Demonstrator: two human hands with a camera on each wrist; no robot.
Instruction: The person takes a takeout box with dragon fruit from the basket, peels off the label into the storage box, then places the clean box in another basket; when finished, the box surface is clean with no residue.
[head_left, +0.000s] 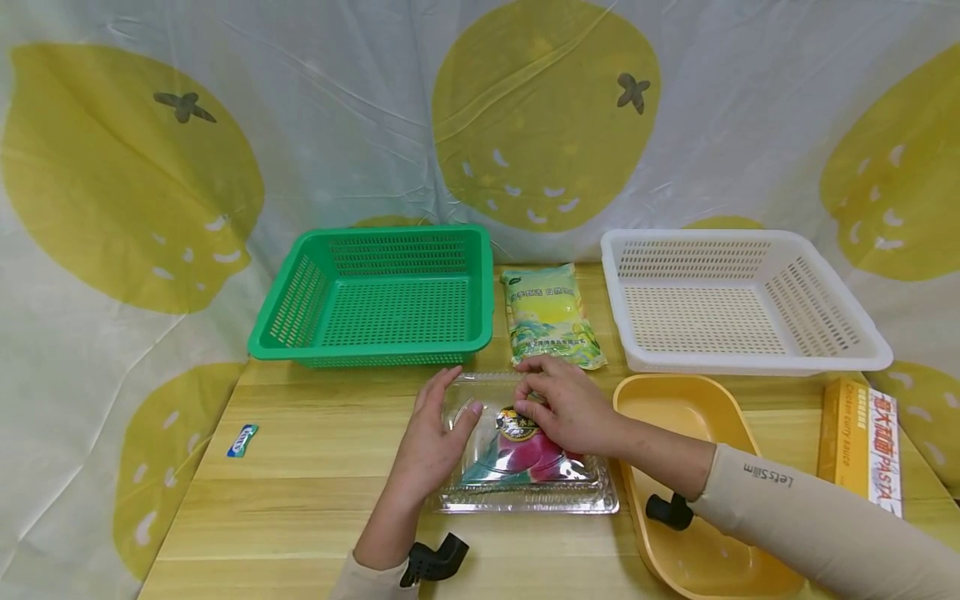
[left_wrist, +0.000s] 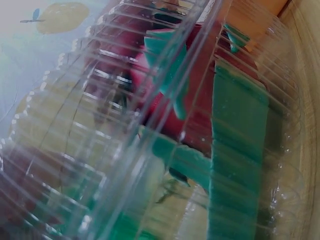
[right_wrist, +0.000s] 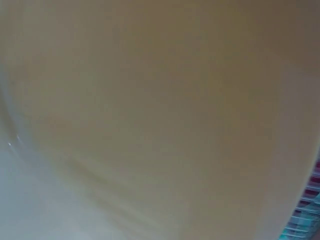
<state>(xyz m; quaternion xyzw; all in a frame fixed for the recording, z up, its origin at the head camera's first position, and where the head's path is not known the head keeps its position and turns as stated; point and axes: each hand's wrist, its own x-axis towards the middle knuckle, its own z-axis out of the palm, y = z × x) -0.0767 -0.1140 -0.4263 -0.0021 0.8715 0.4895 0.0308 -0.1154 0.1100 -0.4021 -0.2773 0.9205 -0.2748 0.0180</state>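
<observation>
A clear plastic clamshell box (head_left: 528, 504) lies on the table in front of me; its red and green contents show through the lid, which bears a black and gold label (head_left: 517, 423). At the box's left side, my left hand (head_left: 427, 446) rests with fingers extended and thumb over the lid. My right hand (head_left: 573, 404) reaches in from the right, its fingers and thumb curled together at the lid beside the label. Close up, the left wrist view shows the box's ribbed wall (left_wrist: 285, 100) and a green strip (left_wrist: 237, 150) inside. The right wrist view is mostly blurred beige.
Behind the box stand a green basket (head_left: 483, 329), a yellow-green packet (head_left: 555, 317) and a white basket (head_left: 750, 360). Under my right forearm is a yellow tub (head_left: 678, 383), with a pasta box (head_left: 862, 442) farther right. At left lies a small blue-green packet (head_left: 242, 440).
</observation>
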